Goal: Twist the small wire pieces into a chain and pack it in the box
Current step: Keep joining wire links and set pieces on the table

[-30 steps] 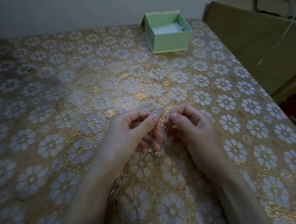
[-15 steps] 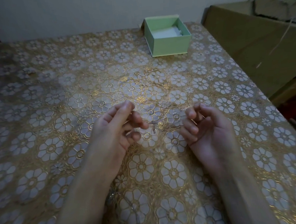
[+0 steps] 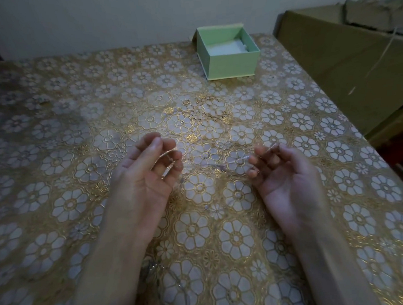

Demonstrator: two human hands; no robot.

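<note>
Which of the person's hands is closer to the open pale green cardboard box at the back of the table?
Right, though only slightly. The open pale green cardboard box lies ahead, nearly over the right hand; the left hand sits further to its left.

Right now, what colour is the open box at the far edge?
Pale green box, white lining, in the head view.

Pale green box (image 3: 231, 62) with white lining, tablecloth (image 3: 77, 141) — gold with white flower medallions, brown cardboard (image 3: 345, 56)
</note>
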